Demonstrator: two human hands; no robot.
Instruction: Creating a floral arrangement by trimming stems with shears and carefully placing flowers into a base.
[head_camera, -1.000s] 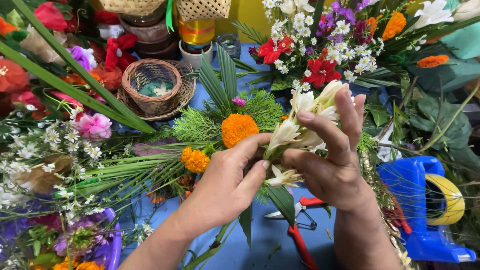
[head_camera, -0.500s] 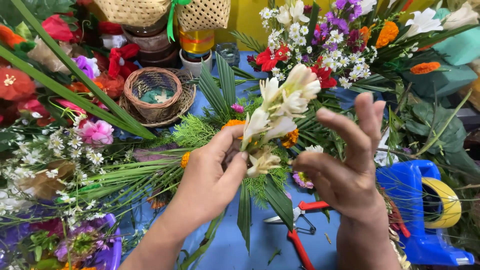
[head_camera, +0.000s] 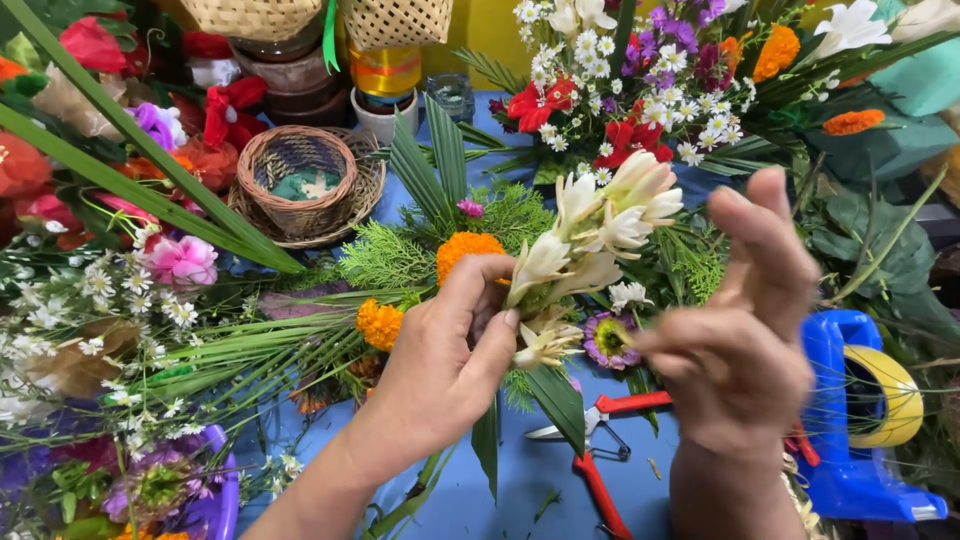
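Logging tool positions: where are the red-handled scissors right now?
In the head view, the red-handled scissors lie on the blue table at lower centre, below the left hand, beside the right wrist.

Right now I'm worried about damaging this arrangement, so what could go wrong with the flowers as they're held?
The left hand pinches the white flower spike low on its stem with only thumb and fingertips, so it may slip or snap. The right hand is off the spike, leaving its top-heavy blooms unsupported. The scissors lie open just under both hands; a dropped stem or lowered wrist could land on the blades.
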